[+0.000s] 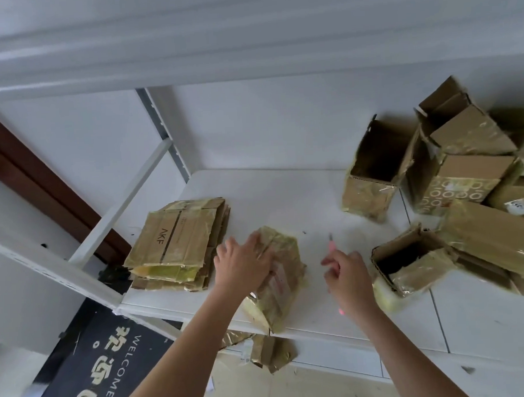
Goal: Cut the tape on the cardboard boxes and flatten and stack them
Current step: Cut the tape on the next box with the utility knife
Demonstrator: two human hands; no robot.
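A tape-covered cardboard box, partly collapsed, lies on the white shelf near its front edge. My left hand presses on the box's left side with spread fingers. My right hand hovers to the right of the box and grips a pink-handled cutter, blade pointing away from me. A stack of flattened boxes marked AKF sits at the left end of the shelf.
Several opened, unflattened boxes are heaped at the right, one open box close to my right hand. Torn cardboard and tape scraps lie on the floor below. A dark welcome mat lies at lower left.
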